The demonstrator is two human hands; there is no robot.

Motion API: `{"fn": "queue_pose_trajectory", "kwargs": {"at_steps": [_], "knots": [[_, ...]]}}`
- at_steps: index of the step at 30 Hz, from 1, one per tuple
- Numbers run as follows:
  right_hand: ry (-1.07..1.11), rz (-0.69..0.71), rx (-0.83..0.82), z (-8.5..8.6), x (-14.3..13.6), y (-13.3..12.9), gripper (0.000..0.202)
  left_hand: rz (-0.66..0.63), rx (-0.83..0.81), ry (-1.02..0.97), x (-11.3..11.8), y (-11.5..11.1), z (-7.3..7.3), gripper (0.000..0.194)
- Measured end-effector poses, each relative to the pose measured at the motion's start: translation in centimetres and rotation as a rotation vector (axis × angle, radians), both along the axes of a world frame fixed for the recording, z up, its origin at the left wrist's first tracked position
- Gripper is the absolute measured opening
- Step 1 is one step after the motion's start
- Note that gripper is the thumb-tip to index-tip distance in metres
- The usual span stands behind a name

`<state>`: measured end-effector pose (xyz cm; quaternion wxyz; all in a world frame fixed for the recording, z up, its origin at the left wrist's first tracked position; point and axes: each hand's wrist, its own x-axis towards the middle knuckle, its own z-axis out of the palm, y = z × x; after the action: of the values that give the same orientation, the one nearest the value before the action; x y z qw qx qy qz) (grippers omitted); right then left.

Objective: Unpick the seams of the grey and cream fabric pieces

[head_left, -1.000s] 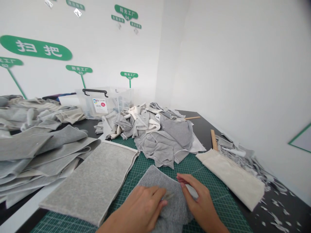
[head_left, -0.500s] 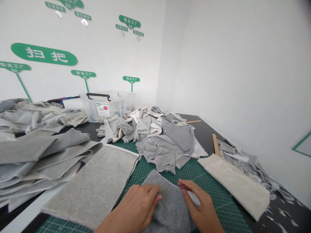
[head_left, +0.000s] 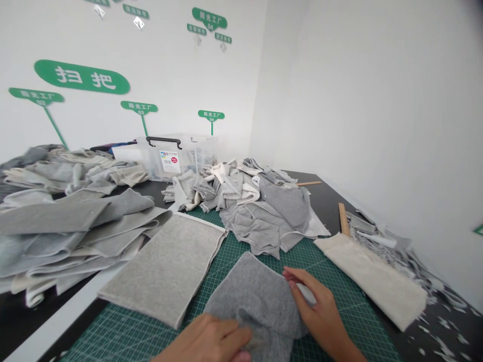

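Note:
A dark grey piece of cloth lies on the green cutting mat in front of me. My right hand pinches its right edge between thumb and fingers. A smooth white thing shows within that hand's curve, mostly hidden; I cannot tell what it is. Lower down, my left hand has its curled fingers on the cloth, which bunches into a fold beside them. Those fingertips are partly blurred and cut off by the frame's bottom. To the left lies a larger light grey folded cloth.
Beyond the mat rises a heap of grey and white cloth. Stacked grey cloths fill the left, with a clear plastic box behind. On the right are a cream folded cloth, a wooden ruler and scraps.
My left hand has moved down the cloth toward me, uncovering its upper left part. My right hand stays at the right edge. The whole view has shifted slightly.

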<state>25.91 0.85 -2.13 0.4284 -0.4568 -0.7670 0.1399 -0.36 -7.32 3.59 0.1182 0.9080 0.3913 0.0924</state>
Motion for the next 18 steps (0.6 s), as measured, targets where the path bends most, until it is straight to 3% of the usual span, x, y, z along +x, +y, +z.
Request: {"fn": "queue_pose_trajectory", "kwargs": {"at_steps": [6, 13, 18], "knots": [[0.004, 0.006, -0.036, 0.0, -0.3, -0.1, 0.024, 0.119, 0.007, -0.024, -1.4, -2.4, -0.3, 0.025], [0.026, -0.003, -0.086, 0.0, -0.5, -0.3, 0.024, 0.029, -0.024, -0.059, -1.5, -3.6, -0.3, 0.025], [0.014, -0.015, -0.072, 0.2, -0.8, -0.5, 0.024, 0.087, 0.061, -0.066, -1.7, -3.5, -0.8, 0.027]]}}
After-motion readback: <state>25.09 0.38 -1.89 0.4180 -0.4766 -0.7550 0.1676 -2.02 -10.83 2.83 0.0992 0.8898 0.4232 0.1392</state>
